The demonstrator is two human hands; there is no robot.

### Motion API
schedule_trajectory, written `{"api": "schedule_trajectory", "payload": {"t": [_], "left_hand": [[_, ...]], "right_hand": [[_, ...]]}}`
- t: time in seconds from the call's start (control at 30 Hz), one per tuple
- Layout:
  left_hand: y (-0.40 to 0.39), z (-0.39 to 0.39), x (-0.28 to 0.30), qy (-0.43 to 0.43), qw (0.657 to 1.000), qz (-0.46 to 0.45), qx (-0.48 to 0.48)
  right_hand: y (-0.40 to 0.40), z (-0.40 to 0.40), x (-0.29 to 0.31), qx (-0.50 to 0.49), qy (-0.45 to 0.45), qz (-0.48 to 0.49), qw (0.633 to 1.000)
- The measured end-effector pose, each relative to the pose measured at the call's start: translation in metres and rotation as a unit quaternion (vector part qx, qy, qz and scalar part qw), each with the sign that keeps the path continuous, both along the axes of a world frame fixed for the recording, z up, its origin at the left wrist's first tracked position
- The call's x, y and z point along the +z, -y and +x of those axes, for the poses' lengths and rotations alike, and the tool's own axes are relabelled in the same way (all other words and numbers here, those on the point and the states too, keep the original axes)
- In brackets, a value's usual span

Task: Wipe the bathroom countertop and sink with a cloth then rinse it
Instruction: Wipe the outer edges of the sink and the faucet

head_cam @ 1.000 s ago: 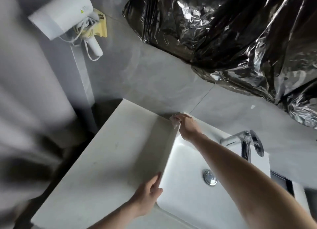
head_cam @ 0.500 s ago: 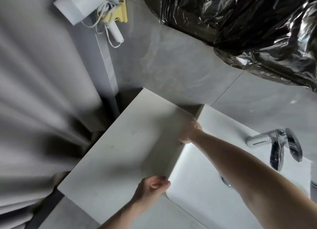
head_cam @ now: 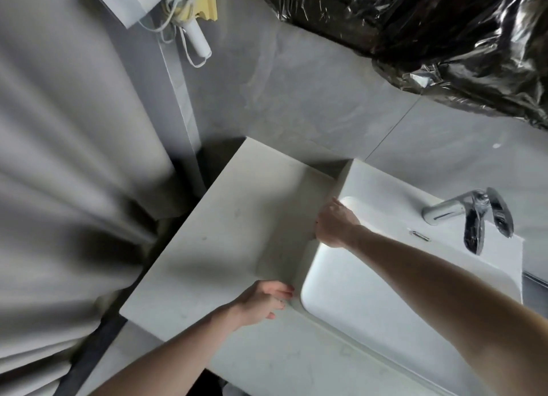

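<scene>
Wiping looks to be partway through, going by how things lie: the right hand (head_cam: pixel 335 226) is on the left rim of the sink (head_cam: pixel 370 182), fingers curled down over the outer edge where the basin meets the countertop (head_cam: pixel 237 217); the cloth is presumably bunched under that hand, but none of it shows here, so whether the hand is gripping it I cannot tell. The left hand (head_cam: pixel 262 300) rests near the front left corner of the basin with fingers loosely spread, holding nothing. The tap (head_cam: pixel 468 214) is not running and the bowl looks dry, so the rinse seems not yet begun, and the basin interior and the front strip of counter probably remain to be wiped. Compared with a second ago, the right hand has slid from the back corner of the rim, where a bit of pale cloth showed at its fingertips, forward along the edge toward the person, and the view has swung so that the tap sits further right
</scene>
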State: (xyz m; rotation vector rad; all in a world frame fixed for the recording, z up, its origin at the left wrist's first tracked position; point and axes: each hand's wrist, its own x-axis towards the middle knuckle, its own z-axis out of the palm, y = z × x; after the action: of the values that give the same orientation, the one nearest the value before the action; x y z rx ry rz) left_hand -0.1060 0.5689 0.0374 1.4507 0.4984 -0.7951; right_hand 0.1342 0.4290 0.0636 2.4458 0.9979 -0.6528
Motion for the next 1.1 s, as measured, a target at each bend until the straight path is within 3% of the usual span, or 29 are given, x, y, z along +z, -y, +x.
{"api": "schedule_trajectory", "payload": {"t": [0.23, 0.37, 0.57, 0.8, 0.93, 1.1], "left_hand": [[-0.015, 0.015, -0.002, -0.003, 0.994, 0.069, 0.085], [-0.016, 0.041, -0.001, 0.048, 0.990, 0.121, 0.053], [0.026, 0.080, 0.023, 0.122, 0.983, 0.127, -0.042], [0.051, 0.083, 0.028, 0.178, 0.962, 0.192, -0.074], [0.045, 0.087, 0.014, 0.178, 0.955, 0.218, -0.098], [0.043, 0.090, 0.008, 0.182, 0.947, 0.238, -0.115]], "right_hand": [[0.013, -0.137, -0.003, 0.009, -0.044, 0.200, 0.979], [0.027, -0.186, -0.001, -0.004, -0.058, 0.281, 0.958], [0.067, -0.247, -0.001, -0.097, 0.009, 0.447, 0.889], [0.146, -0.301, -0.023, -0.227, 0.123, 0.481, 0.838], [0.161, -0.307, -0.024, -0.327, 0.155, 0.538, 0.762], [0.113, -0.293, -0.026, -0.409, 0.156, 0.591, 0.677]]}}
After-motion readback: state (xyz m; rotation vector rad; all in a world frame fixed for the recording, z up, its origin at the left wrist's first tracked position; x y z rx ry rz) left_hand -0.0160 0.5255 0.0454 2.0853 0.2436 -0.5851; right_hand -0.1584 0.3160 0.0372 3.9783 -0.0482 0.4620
